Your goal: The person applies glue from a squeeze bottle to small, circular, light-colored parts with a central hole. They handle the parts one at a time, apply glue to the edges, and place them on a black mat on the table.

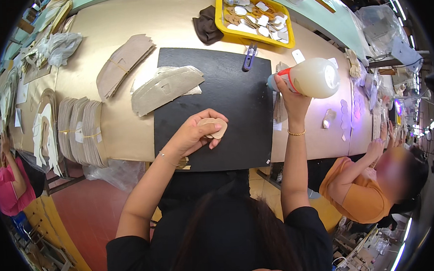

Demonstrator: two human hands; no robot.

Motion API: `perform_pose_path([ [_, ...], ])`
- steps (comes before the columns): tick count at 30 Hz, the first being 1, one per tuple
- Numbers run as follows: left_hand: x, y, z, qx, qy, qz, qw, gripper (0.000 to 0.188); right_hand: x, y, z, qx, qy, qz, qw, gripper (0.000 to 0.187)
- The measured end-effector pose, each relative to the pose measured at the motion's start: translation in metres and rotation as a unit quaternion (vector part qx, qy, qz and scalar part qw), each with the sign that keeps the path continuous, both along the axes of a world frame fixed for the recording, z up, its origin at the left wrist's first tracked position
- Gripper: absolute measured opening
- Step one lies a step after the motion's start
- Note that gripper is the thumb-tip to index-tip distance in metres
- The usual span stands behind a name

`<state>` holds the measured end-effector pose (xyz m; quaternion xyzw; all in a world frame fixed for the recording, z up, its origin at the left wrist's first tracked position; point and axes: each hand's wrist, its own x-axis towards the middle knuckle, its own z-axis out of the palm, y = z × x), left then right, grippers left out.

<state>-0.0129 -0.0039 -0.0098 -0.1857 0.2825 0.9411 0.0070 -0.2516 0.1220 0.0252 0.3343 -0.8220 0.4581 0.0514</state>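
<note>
Beige rounded pieces (222, 133) pinched between thumb and fingers of left grip (194, 132), right grip (294, 100) around bottle (314, 79)

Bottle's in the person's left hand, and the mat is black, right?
Not quite: the head view shows the bottle in the person's right hand; the left hand holds tan pieces. The mat is black, as you said.

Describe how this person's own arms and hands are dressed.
The left hand and right hand are ungloved. A thin, fine bracelet circles the left wrist; a thicker gold-coloured bangle circles the right. Short black sleeves leave both forearms uncovered.
</note>
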Motion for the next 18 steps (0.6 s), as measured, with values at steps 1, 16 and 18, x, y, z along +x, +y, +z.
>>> perform_pose_path([
  [1,0.0,0.0,0.0,0.001,-0.004,0.004,1.0,0.021,0.0,0.001,0.003,0.001,0.039,0.028,0.999,0.043],
  [16,0.0,0.0,-0.002,0.009,0.015,0.009,1.0,0.025,0.013,0.009,0.005,-0.027,-0.075,0.006,0.997,0.037],
  [18,0.003,0.003,-0.002,0.009,0.008,-0.008,1.0,0.025,0.015,0.01,0.002,-0.055,-0.056,0.002,0.997,0.037],
])
